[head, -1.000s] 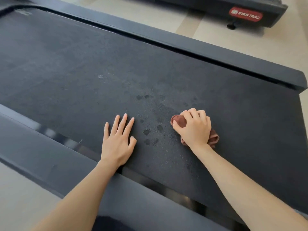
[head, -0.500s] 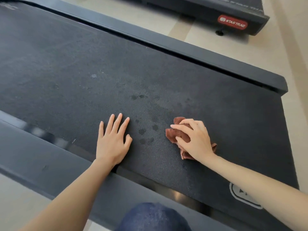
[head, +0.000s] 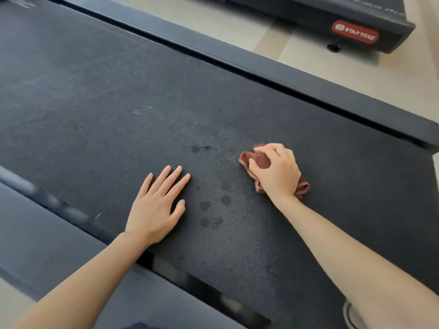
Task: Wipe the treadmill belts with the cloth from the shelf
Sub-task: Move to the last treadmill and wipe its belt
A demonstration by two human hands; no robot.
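A wide black treadmill belt (head: 99,96) fills most of the view, running from upper left to lower right. My right hand (head: 278,172) presses a crumpled reddish-brown cloth (head: 257,160) onto the belt right of centre; the cloth sticks out beyond my fingers and behind my wrist. My left hand (head: 156,207) lies flat on the belt near its front edge, fingers spread, holding nothing. Several dark damp spots (head: 211,210) mark the belt between my two hands.
Dark side rails border the belt: the near rail (head: 59,245) at lower left and the far rail (head: 297,74) beyond. A second treadmill with a red Star Trac label (head: 355,32) stands on the pale floor (head: 356,72) at the top right.
My right hand has moved the cloth away from me and to the right across the belt. My left hand stays flat in the same place.
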